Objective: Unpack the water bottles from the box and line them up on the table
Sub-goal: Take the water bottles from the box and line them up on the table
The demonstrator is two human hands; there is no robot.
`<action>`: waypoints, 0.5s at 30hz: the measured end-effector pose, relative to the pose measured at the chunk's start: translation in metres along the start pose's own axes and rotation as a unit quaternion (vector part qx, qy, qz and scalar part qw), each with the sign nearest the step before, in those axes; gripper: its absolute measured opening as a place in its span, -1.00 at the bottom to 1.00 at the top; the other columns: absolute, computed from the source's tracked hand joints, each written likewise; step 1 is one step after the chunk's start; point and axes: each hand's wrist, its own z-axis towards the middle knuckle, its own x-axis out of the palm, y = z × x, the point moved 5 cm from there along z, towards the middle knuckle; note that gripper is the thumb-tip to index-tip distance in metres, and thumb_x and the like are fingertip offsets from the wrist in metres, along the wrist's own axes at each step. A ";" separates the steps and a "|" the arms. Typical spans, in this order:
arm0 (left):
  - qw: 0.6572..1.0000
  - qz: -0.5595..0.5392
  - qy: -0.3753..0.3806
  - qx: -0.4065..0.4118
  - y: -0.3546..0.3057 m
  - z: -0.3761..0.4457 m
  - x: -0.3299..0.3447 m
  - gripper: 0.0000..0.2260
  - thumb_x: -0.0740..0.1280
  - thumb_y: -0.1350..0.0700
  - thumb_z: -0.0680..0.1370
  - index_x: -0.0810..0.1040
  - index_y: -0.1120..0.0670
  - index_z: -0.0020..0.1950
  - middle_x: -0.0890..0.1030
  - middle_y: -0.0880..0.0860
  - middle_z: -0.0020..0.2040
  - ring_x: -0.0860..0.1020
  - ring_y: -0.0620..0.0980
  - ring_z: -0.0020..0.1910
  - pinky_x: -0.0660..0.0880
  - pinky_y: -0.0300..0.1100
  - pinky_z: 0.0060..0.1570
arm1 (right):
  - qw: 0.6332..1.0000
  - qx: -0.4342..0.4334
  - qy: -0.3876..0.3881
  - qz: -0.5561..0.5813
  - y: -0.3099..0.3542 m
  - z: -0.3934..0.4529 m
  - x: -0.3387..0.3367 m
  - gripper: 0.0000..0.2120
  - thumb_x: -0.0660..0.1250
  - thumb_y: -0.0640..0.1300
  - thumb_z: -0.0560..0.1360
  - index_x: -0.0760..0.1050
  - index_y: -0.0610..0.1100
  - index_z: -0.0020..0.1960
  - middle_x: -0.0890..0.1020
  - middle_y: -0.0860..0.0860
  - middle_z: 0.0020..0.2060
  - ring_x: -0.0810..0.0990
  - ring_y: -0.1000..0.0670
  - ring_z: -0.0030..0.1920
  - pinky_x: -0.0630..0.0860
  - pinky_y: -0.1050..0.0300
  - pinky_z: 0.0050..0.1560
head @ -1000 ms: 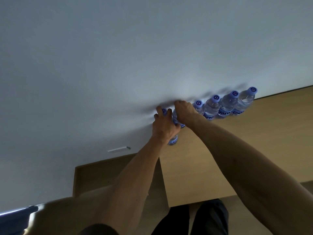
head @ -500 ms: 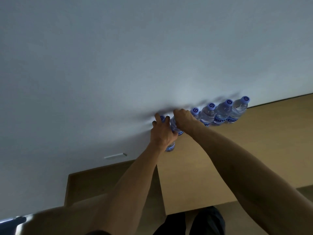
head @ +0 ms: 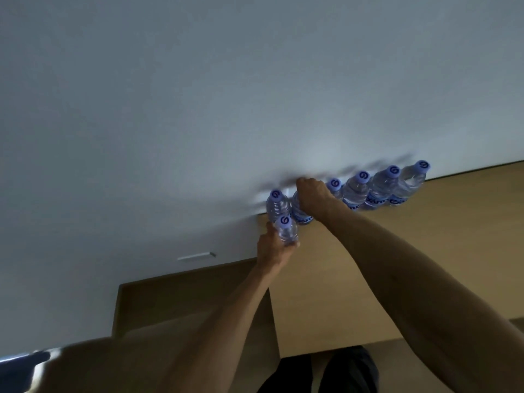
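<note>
Presently, left hand fingers curled round a water bottle, held upright at the table's near-left corner | right hand clamped over the top of a bottle in the row along the wall | bottles hold clear water, blue caps on | box below left, contents hidden

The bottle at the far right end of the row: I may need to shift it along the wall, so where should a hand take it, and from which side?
Grip the far-right bottle round its clear body, below the cap and above the label. Come from its open right side or the front: the wall stands behind it and the neighbouring bottle crowds its left.
</note>
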 end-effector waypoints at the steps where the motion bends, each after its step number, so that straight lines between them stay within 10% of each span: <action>1: 1.000 -0.017 -0.012 0.012 -0.003 0.002 -0.001 -0.36 0.56 0.04 0.39 0.35 0.15 0.35 0.65 0.11 0.13 0.56 -0.14 -0.17 0.36 -0.62 -0.38 | 1.000 -0.001 0.001 0.001 0.000 0.000 0.000 -0.72 0.19 -0.28 0.56 0.37 -0.28 0.26 0.54 -0.22 0.20 0.56 -0.21 0.20 0.46 0.00 0.13; 6: 1.000 -0.025 -0.009 0.015 -0.007 0.004 -0.003 -0.33 0.56 0.04 0.41 0.33 0.10 0.43 0.64 0.09 0.16 0.63 -0.06 -0.05 0.37 -0.58 -0.28 | 1.000 -0.002 0.005 -0.003 0.000 -0.001 0.001 -0.74 0.20 -0.29 0.56 0.38 -0.29 0.25 0.56 -0.23 0.18 0.57 -0.21 0.19 0.49 -0.01 0.11; 10: 0.996 0.083 -0.024 0.011 -0.004 -0.005 -0.017 0.07 0.45 -0.40 0.29 -0.02 0.06 0.56 0.38 0.19 0.42 0.47 0.19 0.32 0.52 0.08 0.17 | 1.000 0.004 0.009 0.005 0.001 -0.002 0.002 -0.73 0.20 -0.30 0.55 0.38 -0.29 0.24 0.56 -0.22 0.19 0.57 -0.22 0.20 0.49 0.00 0.10; 15: 0.967 0.178 -0.115 0.141 -0.041 0.006 -0.041 -0.01 0.31 -0.44 0.36 -0.07 0.00 0.58 0.22 0.22 0.52 0.36 0.23 0.40 0.55 0.11 0.07 | 0.999 0.004 0.014 0.036 0.001 -0.002 0.002 -0.70 0.24 -0.29 0.53 0.37 -0.29 0.24 0.52 -0.24 0.21 0.56 -0.25 0.18 0.48 -0.04 0.11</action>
